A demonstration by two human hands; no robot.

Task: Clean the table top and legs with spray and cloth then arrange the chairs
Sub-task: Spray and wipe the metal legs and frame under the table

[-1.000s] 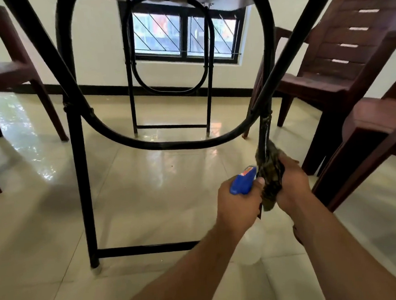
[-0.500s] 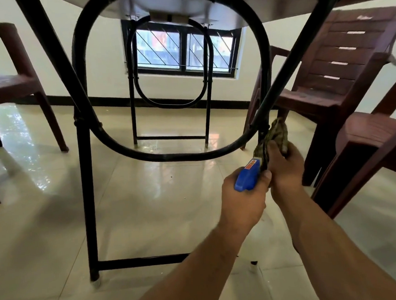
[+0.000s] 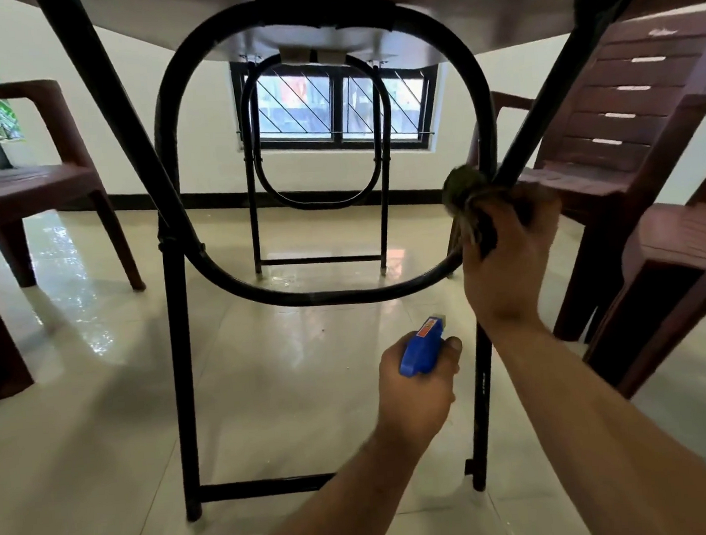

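Table leg (image 3: 484,404), the near right upright of the black folding frame, is my job at the moment. It stands on the tiled floor (image 3: 103,431) right in front of me, its foot between my forearms.

My left hand (image 3: 418,388) sits low, just beside the leg, fingers curled round the blue spray (image 3: 421,348), with the nozzle pointing up and away. Higher up, my right hand (image 3: 505,265) grips the cloth (image 3: 465,201), bunched against the joint where the leg, the loop brace (image 3: 345,297) and the slanting strut (image 3: 541,120) meet. The cloth touches the metal there; my fingers hide part of it.

I judge this to be the wipe of that joint. To do it well I'd wrap the cloth right round the tube, not just dab one face, and twist it into the crevices where the bars cross, since grime likely collects there. From there, one long pull down to the foot. I'd press along the tube, not sideways, because a folding frame may shift. The spray should stay clear of the leg.

The crossbar (image 3: 266,486) and left upright (image 3: 180,363) probably need the same treatment.

Beyond them stands the far frame (image 3: 382,206), under the table top (image 3: 471,8). Two chairs (image 3: 617,132) crowd the right side near the strut, and a third chair (image 3: 24,186) stands well apart on the left. A window (image 3: 340,105) is behind.
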